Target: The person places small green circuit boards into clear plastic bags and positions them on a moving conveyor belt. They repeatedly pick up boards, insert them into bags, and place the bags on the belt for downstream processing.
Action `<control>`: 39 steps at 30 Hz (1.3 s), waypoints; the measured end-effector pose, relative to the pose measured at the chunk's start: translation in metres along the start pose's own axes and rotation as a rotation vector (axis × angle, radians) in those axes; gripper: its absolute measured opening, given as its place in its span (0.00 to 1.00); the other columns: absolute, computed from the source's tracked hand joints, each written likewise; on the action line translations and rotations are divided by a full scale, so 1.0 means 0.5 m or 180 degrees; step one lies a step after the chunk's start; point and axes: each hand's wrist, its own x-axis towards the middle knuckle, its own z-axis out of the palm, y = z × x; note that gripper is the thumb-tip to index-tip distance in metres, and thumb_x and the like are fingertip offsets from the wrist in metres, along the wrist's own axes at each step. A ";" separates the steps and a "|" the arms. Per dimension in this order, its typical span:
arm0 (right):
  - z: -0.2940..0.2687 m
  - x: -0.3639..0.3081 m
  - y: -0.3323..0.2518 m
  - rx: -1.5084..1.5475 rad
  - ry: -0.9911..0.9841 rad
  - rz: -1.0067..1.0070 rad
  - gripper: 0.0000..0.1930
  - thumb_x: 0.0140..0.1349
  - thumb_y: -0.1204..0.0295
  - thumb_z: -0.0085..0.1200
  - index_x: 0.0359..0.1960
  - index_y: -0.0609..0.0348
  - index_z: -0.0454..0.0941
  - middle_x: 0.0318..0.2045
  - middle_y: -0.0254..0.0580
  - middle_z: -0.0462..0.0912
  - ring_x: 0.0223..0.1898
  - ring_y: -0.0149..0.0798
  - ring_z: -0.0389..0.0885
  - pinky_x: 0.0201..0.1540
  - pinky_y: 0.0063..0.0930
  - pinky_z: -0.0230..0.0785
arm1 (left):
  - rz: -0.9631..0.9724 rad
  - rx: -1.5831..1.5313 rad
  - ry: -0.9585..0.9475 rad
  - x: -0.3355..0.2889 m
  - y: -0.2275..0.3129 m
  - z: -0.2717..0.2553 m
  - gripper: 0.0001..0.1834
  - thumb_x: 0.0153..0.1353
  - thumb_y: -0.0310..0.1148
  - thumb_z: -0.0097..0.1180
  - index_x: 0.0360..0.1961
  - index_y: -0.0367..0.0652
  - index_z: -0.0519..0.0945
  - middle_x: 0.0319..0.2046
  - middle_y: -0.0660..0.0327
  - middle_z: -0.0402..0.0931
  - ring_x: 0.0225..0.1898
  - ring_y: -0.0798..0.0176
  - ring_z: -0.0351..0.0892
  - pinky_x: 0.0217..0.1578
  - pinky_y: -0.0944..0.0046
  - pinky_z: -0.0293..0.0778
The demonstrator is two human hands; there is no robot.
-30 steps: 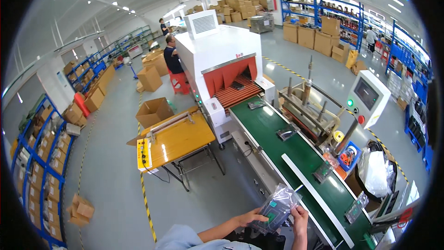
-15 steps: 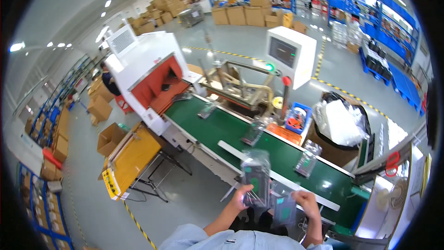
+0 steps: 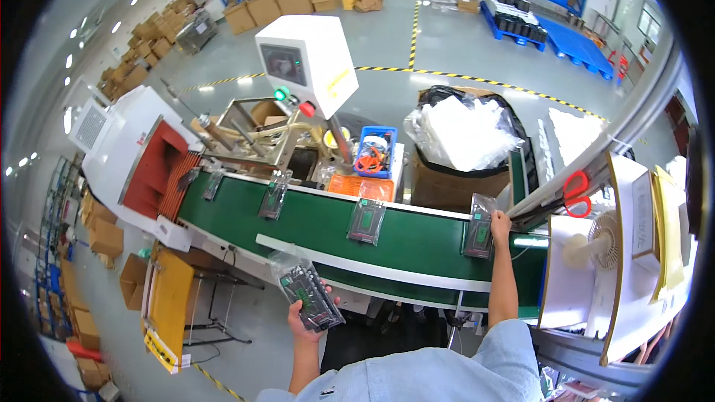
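Head view: clutching bagged packs [image 3: 311, 298] in curled left hand [image 3: 301, 318] beside belt [image 3: 316, 225], pinching another pack [image 3: 477, 234] over it with right hand [image 3: 501, 225], risking skew from clinging film [image 3: 482, 202]

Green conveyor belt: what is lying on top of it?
A row of dark packs in clear bags; the right hand touches the rightmost one. The belt under them is hidden.

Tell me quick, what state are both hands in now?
Left hand: closed, holding stacked bagged black packages.
Right hand: closed on the edge of a single bagged package.
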 end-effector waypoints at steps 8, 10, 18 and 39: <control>0.110 -0.124 -0.111 -0.0447 0.0912 -0.0163 0.15 0.57 0.60 0.44 0.29 0.56 0.80 0.25 0.53 0.75 0.28 0.52 0.73 0.31 0.45 0.64 | -0.0069 -0.0003 0.0279 -0.031 0.146 -0.085 0.34 0.50 0.37 0.51 0.57 0.32 0.58 0.51 0.46 0.66 0.52 0.48 0.69 0.52 0.46 0.65; 0.140 -0.135 -0.127 -0.0587 0.0944 -0.0172 0.17 0.57 0.56 0.45 0.33 0.54 0.80 0.28 0.51 0.75 0.31 0.51 0.73 0.32 0.45 0.65 | 0.0212 0.0074 0.0463 -0.070 0.215 -0.130 0.33 0.51 0.36 0.50 0.57 0.32 0.58 0.52 0.46 0.66 0.53 0.48 0.68 0.52 0.46 0.65; 0.157 -0.308 -0.419 0.0388 0.1257 -0.1492 0.19 0.57 0.65 0.53 0.47 0.65 0.71 0.48 0.53 0.72 0.48 0.50 0.69 0.53 0.40 0.58 | 0.0874 0.0557 0.1228 -0.202 0.533 -0.293 0.30 0.52 0.36 0.47 0.56 0.32 0.60 0.50 0.45 0.68 0.51 0.48 0.70 0.53 0.48 0.65; 1.420 -0.835 -1.713 0.0106 -0.1389 -0.3431 0.24 0.46 0.70 0.57 0.49 0.58 0.70 0.42 0.53 0.69 0.44 0.53 0.67 0.44 0.40 0.65 | 0.0726 -0.0508 0.1699 -0.036 1.094 -0.683 0.33 0.47 0.35 0.54 0.55 0.35 0.62 0.47 0.46 0.69 0.46 0.48 0.72 0.48 0.51 0.69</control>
